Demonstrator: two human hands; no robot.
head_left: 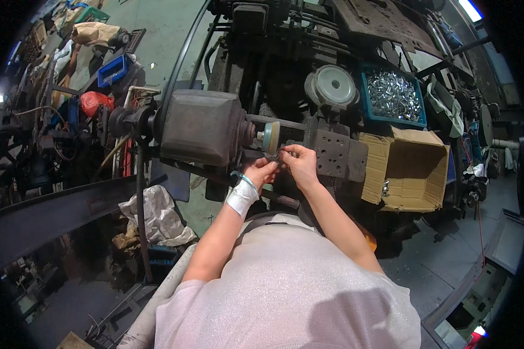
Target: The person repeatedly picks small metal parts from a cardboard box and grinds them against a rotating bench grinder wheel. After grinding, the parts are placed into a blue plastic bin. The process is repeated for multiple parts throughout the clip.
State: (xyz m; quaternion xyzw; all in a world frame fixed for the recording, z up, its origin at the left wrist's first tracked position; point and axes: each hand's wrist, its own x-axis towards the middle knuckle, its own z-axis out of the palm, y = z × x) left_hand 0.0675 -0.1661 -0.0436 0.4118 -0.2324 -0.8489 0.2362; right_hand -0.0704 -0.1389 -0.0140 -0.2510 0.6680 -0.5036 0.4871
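Both hands, left hand (262,172) and right hand (300,161), pinched shut on small metal part (283,156); pale round grinding wheel (271,137) at eleven o'clock, just beside.

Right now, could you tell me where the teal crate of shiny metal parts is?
In the head view the teal crate sits upper right, just behind the open cardboard box and right of the round grey disc.
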